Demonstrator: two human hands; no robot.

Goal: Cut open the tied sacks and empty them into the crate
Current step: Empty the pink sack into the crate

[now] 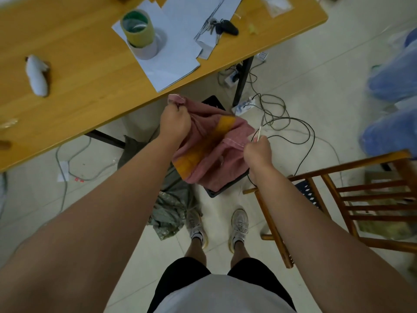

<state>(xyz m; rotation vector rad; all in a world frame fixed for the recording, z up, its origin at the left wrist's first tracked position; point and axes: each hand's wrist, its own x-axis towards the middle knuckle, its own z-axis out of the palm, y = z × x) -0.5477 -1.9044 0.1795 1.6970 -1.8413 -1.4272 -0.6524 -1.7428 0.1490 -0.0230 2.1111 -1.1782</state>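
Note:
I hold a pink woven sack (209, 152) with an orange stripe up over a dark crate (222, 188) on the floor. My left hand (174, 123) grips the sack's bunched top corner. My right hand (257, 150) grips the sack's other edge along a stitched seam, and a thin pale blade or stick (260, 129) pokes up from that fist. The sack hangs slack and covers most of the crate; only the crate's near rim and a far corner show. A crumpled green sack (171, 208) lies on the floor to the left of the crate.
A wooden table (74, 86) stands ahead with tape rolls (140, 32), papers (171, 55), keys (220, 27) and a white object (37, 74). A wooden chair (352, 199) is at my right. Cables (282, 123) trail across the tiled floor. Blue plastic bags (392, 86) sit far right. My feet are below.

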